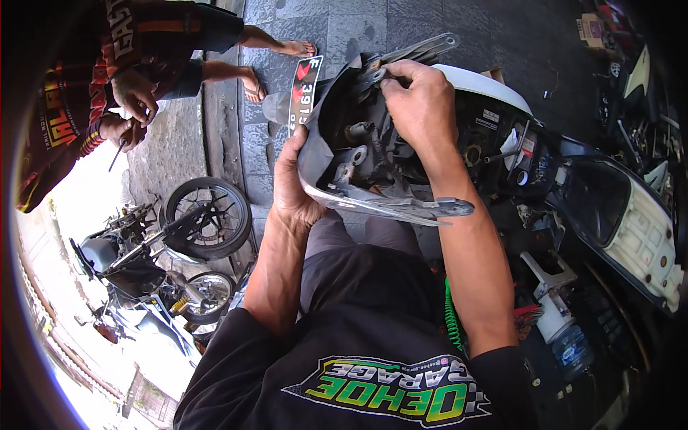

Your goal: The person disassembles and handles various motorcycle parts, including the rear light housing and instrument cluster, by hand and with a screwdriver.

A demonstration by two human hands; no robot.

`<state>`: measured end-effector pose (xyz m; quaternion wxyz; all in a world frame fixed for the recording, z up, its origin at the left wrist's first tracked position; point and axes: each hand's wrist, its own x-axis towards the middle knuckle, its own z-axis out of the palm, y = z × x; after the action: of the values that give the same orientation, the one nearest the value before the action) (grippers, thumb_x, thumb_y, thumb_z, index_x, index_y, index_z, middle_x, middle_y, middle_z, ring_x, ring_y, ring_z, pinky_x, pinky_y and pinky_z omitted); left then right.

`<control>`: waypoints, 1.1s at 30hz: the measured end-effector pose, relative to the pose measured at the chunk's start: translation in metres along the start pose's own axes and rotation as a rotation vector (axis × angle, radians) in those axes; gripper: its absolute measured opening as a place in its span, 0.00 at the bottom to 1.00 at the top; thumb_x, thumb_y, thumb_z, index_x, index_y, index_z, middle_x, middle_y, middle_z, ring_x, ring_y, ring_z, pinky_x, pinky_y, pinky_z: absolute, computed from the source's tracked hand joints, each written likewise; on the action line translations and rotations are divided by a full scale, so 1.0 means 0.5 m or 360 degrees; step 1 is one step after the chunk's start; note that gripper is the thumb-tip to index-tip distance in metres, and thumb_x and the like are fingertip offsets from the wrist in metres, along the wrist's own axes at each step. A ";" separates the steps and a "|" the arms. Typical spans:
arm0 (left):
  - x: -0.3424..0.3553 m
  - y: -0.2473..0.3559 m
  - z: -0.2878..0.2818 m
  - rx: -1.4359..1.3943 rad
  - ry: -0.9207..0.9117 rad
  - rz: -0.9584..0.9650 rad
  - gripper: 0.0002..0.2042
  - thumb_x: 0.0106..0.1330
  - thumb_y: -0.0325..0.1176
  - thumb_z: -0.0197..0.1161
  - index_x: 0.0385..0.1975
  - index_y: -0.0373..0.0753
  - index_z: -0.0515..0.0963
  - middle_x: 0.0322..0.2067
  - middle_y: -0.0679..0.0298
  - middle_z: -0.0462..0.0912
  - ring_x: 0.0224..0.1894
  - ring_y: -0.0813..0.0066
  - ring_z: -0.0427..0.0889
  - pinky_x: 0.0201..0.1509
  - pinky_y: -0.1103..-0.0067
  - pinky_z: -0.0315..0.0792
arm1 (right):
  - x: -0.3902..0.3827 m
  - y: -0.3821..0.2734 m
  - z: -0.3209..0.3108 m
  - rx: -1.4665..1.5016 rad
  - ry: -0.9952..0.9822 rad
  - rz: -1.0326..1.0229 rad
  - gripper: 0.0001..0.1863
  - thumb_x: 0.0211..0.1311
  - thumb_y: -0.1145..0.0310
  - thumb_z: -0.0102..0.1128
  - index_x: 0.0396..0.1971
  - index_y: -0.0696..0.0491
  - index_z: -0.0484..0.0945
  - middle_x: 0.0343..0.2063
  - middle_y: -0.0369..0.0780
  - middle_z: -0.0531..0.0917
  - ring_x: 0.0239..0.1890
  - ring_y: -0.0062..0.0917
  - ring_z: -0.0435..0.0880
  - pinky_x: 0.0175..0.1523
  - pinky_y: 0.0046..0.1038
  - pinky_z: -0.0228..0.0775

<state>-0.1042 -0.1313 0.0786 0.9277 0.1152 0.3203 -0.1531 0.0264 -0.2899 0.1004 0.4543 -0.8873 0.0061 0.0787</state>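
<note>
My left hand (294,179) grips the curved rim of a dark, scuffed plastic rear body piece (390,202) of a motorbike, beside a licence plate (304,82). My right hand (419,104) has its finger and thumb closed on a small metal bracket (376,74) at the piece's upper edge; what lies under the fingertips is partly hidden. Inside and behind the piece are dark frame parts (358,158) and a white-edged motorbike body (487,86), with a screwdriver-like tool (512,147) on it.
A co-worker's hands (132,107) hold a thin tool at upper left, with bare legs and feet (287,46) nearby. Parked motorbikes (208,218) stand at left. An open cream seat compartment (638,244), a green coiled hose (451,308), a water jug (573,347) and scattered parts lie at right.
</note>
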 end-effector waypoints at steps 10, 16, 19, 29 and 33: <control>0.001 0.002 -0.007 -0.0090 -0.0024 -0.0003 0.27 0.72 0.51 0.56 0.63 0.39 0.72 0.54 0.51 0.83 0.53 0.50 0.84 0.50 0.41 0.79 | -0.008 -0.005 0.010 -0.0060 0.0071 0.0034 0.10 0.55 0.74 0.64 0.37 0.57 0.88 0.36 0.52 0.87 0.41 0.47 0.87 0.50 0.39 0.78; -0.005 -0.001 0.012 -0.0058 -0.0056 0.0023 0.30 0.71 0.49 0.59 0.66 0.34 0.66 0.55 0.48 0.80 0.51 0.55 0.85 0.52 0.57 0.84 | -0.011 -0.005 0.007 -0.0002 0.0038 0.0138 0.10 0.56 0.74 0.64 0.38 0.57 0.88 0.35 0.52 0.87 0.41 0.46 0.87 0.50 0.38 0.78; 0.000 0.004 0.000 -0.0163 -0.0125 -0.0042 0.29 0.71 0.50 0.58 0.64 0.35 0.69 0.54 0.49 0.81 0.50 0.56 0.86 0.52 0.56 0.84 | -0.011 -0.006 0.006 0.0083 0.0023 0.0170 0.10 0.57 0.74 0.64 0.38 0.58 0.87 0.35 0.52 0.87 0.41 0.46 0.87 0.50 0.38 0.78; -0.003 0.005 -0.004 0.0042 -0.0084 0.0016 0.30 0.71 0.49 0.58 0.67 0.35 0.65 0.57 0.50 0.78 0.52 0.55 0.84 0.52 0.60 0.84 | -0.016 0.000 0.021 0.0008 0.0050 0.0144 0.10 0.57 0.71 0.64 0.38 0.58 0.87 0.35 0.53 0.87 0.41 0.49 0.86 0.49 0.39 0.77; 0.003 0.010 -0.017 0.0097 -0.0170 0.0054 0.31 0.71 0.49 0.59 0.67 0.35 0.64 0.59 0.51 0.77 0.56 0.55 0.82 0.58 0.57 0.80 | -0.019 -0.002 0.019 0.0022 -0.0003 0.0050 0.10 0.58 0.70 0.64 0.37 0.58 0.87 0.34 0.54 0.86 0.41 0.51 0.85 0.47 0.42 0.76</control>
<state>-0.1061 -0.1245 0.0720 0.9420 0.1404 0.2636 -0.1530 0.0158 -0.2823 0.0969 0.4592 -0.8839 0.0202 0.0866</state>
